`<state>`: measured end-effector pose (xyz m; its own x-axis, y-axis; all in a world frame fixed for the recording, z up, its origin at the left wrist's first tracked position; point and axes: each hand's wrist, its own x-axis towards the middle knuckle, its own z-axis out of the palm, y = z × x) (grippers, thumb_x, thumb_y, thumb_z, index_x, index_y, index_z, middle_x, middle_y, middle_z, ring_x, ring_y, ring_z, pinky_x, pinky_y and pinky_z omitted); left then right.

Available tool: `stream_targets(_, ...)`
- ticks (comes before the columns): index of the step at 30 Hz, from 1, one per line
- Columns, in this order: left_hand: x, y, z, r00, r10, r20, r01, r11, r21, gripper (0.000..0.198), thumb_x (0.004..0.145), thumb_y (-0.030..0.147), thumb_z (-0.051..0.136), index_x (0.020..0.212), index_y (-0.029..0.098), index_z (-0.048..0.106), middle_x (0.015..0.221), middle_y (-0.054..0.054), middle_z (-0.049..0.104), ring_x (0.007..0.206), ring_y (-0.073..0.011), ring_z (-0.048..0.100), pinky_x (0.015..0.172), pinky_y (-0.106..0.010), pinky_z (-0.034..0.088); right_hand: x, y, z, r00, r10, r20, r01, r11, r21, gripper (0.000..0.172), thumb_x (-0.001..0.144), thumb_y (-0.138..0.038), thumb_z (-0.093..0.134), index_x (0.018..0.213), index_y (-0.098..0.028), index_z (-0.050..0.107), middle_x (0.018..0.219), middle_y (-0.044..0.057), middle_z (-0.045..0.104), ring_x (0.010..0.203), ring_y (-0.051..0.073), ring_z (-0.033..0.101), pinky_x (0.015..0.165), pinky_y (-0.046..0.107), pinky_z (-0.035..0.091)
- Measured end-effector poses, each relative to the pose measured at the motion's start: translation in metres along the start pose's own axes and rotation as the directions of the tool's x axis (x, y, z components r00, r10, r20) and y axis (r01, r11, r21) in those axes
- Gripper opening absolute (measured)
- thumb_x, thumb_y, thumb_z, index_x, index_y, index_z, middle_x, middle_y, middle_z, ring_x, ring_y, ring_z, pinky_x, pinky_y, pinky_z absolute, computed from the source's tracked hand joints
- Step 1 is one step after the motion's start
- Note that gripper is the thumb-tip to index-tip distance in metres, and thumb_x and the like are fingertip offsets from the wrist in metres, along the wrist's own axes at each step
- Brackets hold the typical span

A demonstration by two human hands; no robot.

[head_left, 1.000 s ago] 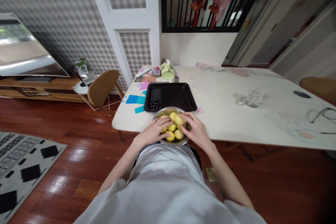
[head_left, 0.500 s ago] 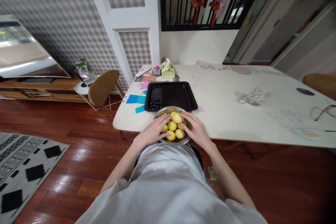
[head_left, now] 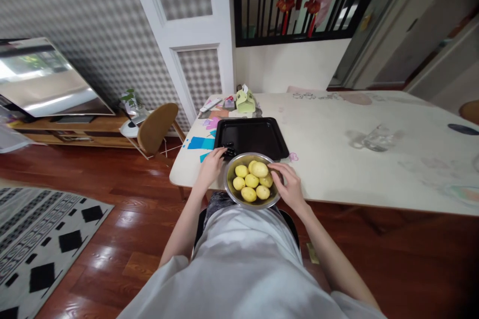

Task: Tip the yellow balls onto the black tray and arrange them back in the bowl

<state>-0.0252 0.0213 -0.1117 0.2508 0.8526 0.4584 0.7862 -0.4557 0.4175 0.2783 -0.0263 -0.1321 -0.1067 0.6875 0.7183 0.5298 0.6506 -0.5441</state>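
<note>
We needed our loosely parted right hand [head_left: 289, 184] steadying the bowl [head_left: 245, 158] while our left hand [head_left: 211, 167], grip impossible to tell, reached black objects [head_left: 231, 152].

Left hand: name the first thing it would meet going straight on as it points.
Most likely the black things in the near left corner of the tray, just ahead of the left hand; whether it touches them is unclear.

left hand [head_left: 211, 168] farther forward than the loosely curved right hand [head_left: 291, 185]
</note>
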Motion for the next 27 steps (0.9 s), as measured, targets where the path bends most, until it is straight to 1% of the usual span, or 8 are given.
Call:
stream_targets(3,0.01,-0.013,0.008,0.995,-0.089,-0.049,0.09,0.996,0.025,0.031,0.101,0.015,0.058,0.129,0.02,0.071,0.136,-0.013,0.07,0.126,-0.0283,0.068,0.111,-0.046,0.056,-0.001,0.001,0.001,1.0,0.007,-0.008,-0.007,1.0,0.007,0.02,0.105,-0.028,0.055,0.114,-0.025,0.073,0.111,0.009,0.077,0.105,0.026,0.072,0.095,0.046,0.058)
stream_targets(6,0.02,-0.02,0.014,0.992,-0.119,-0.043,0.122,0.991,0.057,0.021,0.098,0.016,0.065,0.115,0.02,0.077,0.125,-0.012,0.074,0.117,-0.0274,0.07,0.106,-0.042,0.057,-0.001,0.001,0.001,1.0,0.005,-0.012,-0.005,1.0,0.012,0.021,0.105,-0.028,0.055,0.113,-0.025,0.074,0.111,0.009,0.076,0.105,0.026,0.072,0.094,0.046,0.058)
stream_targets(8,0.027,-0.022,0.016,0.993,-0.113,-0.027,0.115,0.991,0.073,0.018,0.097,0.016,0.067,0.111,0.019,0.078,0.12,-0.011,0.076,0.113,-0.027,0.07,0.103,-0.041,0.058,-0.001,0.0,0.001,1.0,-0.001,-0.009,0.001,1.0,0.014,0.021,0.105,-0.028,0.055,0.113,-0.025,0.073,0.111,0.009,0.076,0.105,0.026,0.072,0.094,0.045,0.058)
stream_targets(13,0.04,-0.026,0.02,0.999,-0.041,0.029,0.039,0.998,0.054,0.018,0.095,0.014,0.066,0.105,0.018,0.081,0.113,-0.012,0.078,0.104,-0.0265,0.073,0.093,-0.038,0.06,0.0,-0.003,0.0,1.0,-0.005,-0.002,0.005,1.0,0.029,0.021,0.105,-0.028,0.054,0.113,-0.025,0.073,0.11,0.009,0.076,0.104,0.026,0.071,0.094,0.045,0.059)
stream_targets(16,0.041,-0.029,0.023,0.999,-0.02,0.037,0.019,0.999,0.04,0.02,0.097,0.013,0.062,0.098,0.018,0.082,0.107,-0.011,0.079,0.1,-0.0256,0.073,0.092,-0.037,0.061,0.0,-0.005,-0.001,1.0,0.0,0.006,-0.001,0.999,0.043,0.022,0.105,-0.027,0.053,0.113,-0.026,0.073,0.111,0.009,0.075,0.105,0.026,0.071,0.094,0.046,0.059)
stream_targets(22,0.035,-0.035,0.024,0.999,-0.033,-0.011,0.033,0.999,0.026,0.024,0.098,0.013,0.059,0.099,0.017,0.082,0.107,-0.012,0.08,0.1,-0.0261,0.073,0.091,-0.039,0.061,-0.001,-0.006,-0.001,1.0,0.021,0.021,-0.022,0.998,0.062,0.024,0.106,-0.029,0.051,0.113,-0.026,0.074,0.11,0.009,0.075,0.106,0.026,0.071,0.096,0.047,0.059)
stream_targets(27,0.035,-0.036,0.023,0.998,-0.04,-0.05,0.041,0.999,0.011,0.023,0.097,0.012,0.061,0.095,0.019,0.082,0.101,-0.011,0.08,0.098,-0.027,0.072,0.091,-0.041,0.06,-0.001,-0.007,0.0,1.0,0.017,0.009,-0.018,0.998,0.067,0.023,0.107,-0.028,0.051,0.112,-0.025,0.073,0.11,0.01,0.075,0.105,0.026,0.071,0.095,0.046,0.059)
